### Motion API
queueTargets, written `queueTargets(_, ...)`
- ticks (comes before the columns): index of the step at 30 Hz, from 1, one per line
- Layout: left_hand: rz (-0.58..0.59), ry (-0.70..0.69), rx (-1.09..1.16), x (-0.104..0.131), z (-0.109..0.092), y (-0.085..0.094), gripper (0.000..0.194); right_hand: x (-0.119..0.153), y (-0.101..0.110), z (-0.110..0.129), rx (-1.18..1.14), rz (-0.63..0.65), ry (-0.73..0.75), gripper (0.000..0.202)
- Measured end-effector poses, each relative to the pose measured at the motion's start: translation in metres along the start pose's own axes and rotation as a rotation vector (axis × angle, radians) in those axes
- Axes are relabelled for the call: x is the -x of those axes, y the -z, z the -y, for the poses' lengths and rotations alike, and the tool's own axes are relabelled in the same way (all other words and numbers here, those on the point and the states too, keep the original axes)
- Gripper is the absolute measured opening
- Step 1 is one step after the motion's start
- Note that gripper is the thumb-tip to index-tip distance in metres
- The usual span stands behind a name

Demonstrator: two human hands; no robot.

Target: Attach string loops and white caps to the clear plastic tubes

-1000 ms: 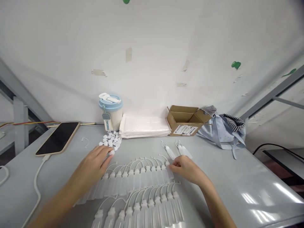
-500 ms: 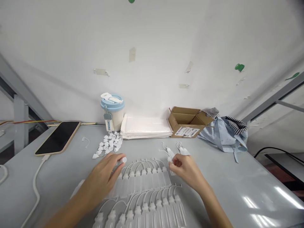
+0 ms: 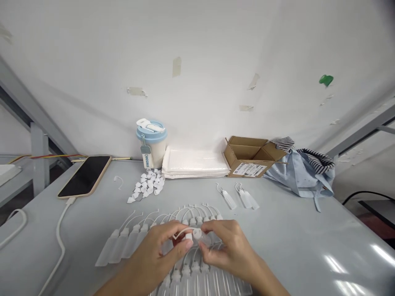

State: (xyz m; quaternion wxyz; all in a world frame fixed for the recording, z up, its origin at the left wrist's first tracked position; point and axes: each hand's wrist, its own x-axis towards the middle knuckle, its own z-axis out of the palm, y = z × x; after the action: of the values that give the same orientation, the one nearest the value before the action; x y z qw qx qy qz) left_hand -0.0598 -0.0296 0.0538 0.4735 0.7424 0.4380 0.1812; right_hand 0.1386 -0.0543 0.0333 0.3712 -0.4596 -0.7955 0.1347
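Note:
Between the thumb and fingers of my left hand (image 3: 157,255) is a small white cap (image 3: 189,237). My right hand (image 3: 230,244) grips a translucent plastic bottle (image 3: 202,237) on its side, mouth turned toward the cap. Cap and bottle mouth are close together; whether they touch I cannot tell. A thin white strap (image 3: 185,231) curves over from the bottle's neck. Under and around both hands lie two rows of similar bottles, a back row (image 3: 119,246) and a front row (image 3: 197,283), with curved straps at their necks. My hands hide part of both rows.
Loose white caps (image 3: 148,185) lie in a pile beside a blue-lidded cup (image 3: 154,144). Behind are stacked white packets (image 3: 196,162), an open cardboard box (image 3: 249,158) and a blue cloth bag (image 3: 299,172). Several bottles (image 3: 247,199) lie at right. A phone (image 3: 84,176) charges at left.
My left hand has moved right and toward me with the cap. My right hand has brought a bottle from the back right to meet it. The view has shifted slightly.

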Motion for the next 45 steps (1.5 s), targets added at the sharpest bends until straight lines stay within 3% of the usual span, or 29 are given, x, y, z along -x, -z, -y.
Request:
queueTargets(7, -0.034, 0.0, 0.04, -0.001, 0.003, 0.003, 0.024, -0.001, 0.004, 0.007, -0.042, 0.062, 0.102, 0.02)
queueTargets(12, 0.025, -0.008, 0.138, -0.003, 0.004, 0.01, 0.029, 0.0, 0.005, 0.012, -0.164, 0.138, 0.054, 0.03)
queueTargets(16, 0.103, -0.017, 0.219, -0.004, 0.007, 0.01, 0.028, 0.0, 0.002, 0.011, -0.224, 0.117, 0.072, 0.031)
queueTargets(22, -0.168, -0.319, -0.033, -0.004, 0.019, 0.0, 0.017, 0.0, -0.005, 0.01, -0.229, 0.052, 0.017, 0.024)
queueTargets(25, -0.204, -0.414, -0.031, -0.005, 0.021, -0.001, 0.016, 0.001, -0.004, 0.013, -0.233, 0.055, -0.084, 0.018)
queueTargets(27, -0.215, -0.369, -0.005, -0.005, 0.019, 0.0, 0.016, 0.002, -0.003, 0.016, -0.221, 0.057, -0.157, 0.015)
queueTargets(30, -0.208, -0.191, 0.026, -0.003, 0.011, 0.002, 0.018, 0.002, -0.002, 0.017, -0.189, 0.06, -0.222, 0.015)
queueTargets(35, -0.164, 0.005, 0.044, -0.001, 0.0, 0.003, 0.027, 0.002, -0.006, 0.013, -0.173, 0.026, -0.155, 0.015)
queueTargets(45, -0.163, -0.161, -0.002, -0.002, 0.007, 0.003, 0.015, 0.002, -0.006, 0.012, -0.174, 0.069, -0.205, 0.015)
